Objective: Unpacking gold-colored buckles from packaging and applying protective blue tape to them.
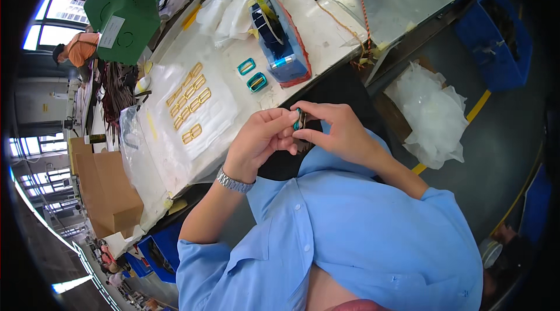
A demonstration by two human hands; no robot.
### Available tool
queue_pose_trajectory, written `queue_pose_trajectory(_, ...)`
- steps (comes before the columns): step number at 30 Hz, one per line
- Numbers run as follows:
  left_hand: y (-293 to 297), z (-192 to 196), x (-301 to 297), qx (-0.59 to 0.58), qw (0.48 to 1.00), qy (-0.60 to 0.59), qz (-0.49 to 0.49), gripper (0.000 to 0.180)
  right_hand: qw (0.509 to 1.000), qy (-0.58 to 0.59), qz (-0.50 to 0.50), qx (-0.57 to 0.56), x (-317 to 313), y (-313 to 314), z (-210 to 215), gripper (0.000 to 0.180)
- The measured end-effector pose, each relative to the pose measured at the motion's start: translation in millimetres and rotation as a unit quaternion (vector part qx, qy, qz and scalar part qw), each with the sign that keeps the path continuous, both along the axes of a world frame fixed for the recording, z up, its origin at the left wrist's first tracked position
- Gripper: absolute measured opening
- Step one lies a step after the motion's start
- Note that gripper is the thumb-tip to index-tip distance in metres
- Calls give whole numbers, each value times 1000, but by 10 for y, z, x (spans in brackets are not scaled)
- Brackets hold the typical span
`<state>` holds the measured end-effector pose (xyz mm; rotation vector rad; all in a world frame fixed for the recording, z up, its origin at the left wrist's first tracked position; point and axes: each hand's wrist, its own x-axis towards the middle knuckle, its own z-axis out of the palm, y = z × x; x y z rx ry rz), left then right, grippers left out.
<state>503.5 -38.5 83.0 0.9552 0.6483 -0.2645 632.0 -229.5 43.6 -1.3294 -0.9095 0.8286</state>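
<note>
At the frame's centre, the left hand [261, 136] and right hand [333, 127] are both pinching a small teal buckle [298, 119] with curled fingers. Above them, two teal buckles [251, 74] are lying beside a blue tape dispenser [280, 40], with gold buckles [189, 103] on white padding [216, 118] toward the left.

One head-worn fisheye camera looks steeply down from close above. It faces the workbench [326, 25]. Straight edges bend toward the rim.
</note>
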Motion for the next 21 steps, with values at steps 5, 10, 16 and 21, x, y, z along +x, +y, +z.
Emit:
queue_pose_trajectory(5, -51, -62, -193, 155, 987, -45, 13, 20, 965, -252, -52, 52, -130, 68, -117, 57)
queue_pose_trajectory(10, -87, -13, -342, 69, 994, -71, 41, 33, 944, -309, -59, 97, -207, 144, -140, 62)
queue_pose_trajectory(16, -12, -104, -427, 56, 992, -112, 30, 35, 936, -326, -51, 122, -255, 227, -106, 73)
queue_pose_trajectory(21, 164, 90, -217, 602, 792, -102, 16, 35, 960, -246, -116, 68, -311, 284, -54, 91)
